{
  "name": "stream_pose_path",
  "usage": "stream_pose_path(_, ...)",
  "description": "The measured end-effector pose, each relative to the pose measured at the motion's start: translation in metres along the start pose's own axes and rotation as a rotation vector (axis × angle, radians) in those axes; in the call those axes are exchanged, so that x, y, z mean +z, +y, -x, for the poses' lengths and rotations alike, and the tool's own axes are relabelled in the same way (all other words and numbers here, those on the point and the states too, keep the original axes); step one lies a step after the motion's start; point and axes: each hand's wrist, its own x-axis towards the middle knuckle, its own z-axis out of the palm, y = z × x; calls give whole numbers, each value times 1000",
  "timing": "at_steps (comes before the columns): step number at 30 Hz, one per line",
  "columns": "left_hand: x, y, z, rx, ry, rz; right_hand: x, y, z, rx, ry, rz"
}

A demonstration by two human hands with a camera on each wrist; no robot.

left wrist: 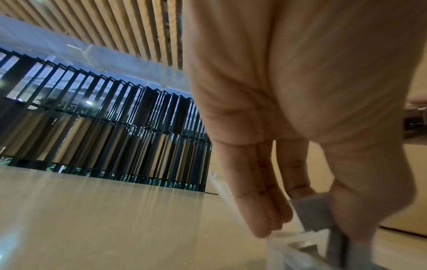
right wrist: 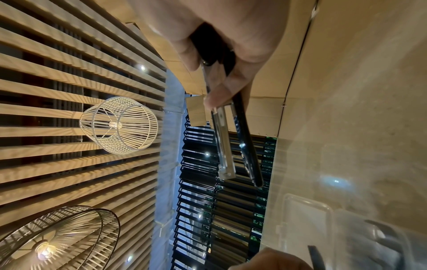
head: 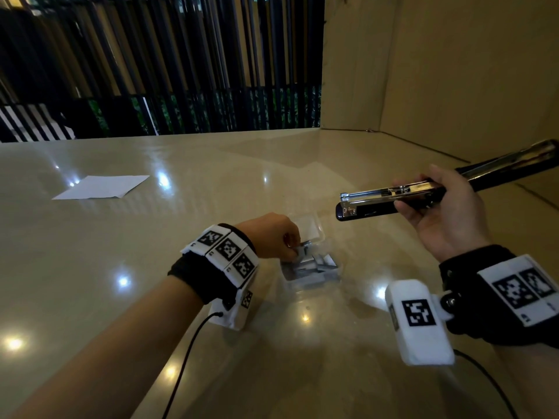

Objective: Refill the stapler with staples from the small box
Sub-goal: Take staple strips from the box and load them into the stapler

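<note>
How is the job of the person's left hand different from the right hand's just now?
The left hand reaches low into the clear staple box on the table, pinching a strip of staples; the right hand is raised above the table, gripping the stapler. The left hand's strip is small and grey; the right hand's stapler is long, black and swung open, its metal channel bare. Both wear marker-covered wristbands.

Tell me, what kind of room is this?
Probably a café or lobby, hard to say: wire cage lamps hang under a wooden slat ceiling, beside a glossy stone table and dark slatted screens.
</note>
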Motion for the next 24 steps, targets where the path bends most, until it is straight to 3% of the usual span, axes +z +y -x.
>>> stream_pose_path(16,-10,-2,3,17,105,114,-2,4,-6,19,13,-4)
stream_pose_path(24,-8,14,-9,-3,-36,-1,0,6,-7,22,14,-11)
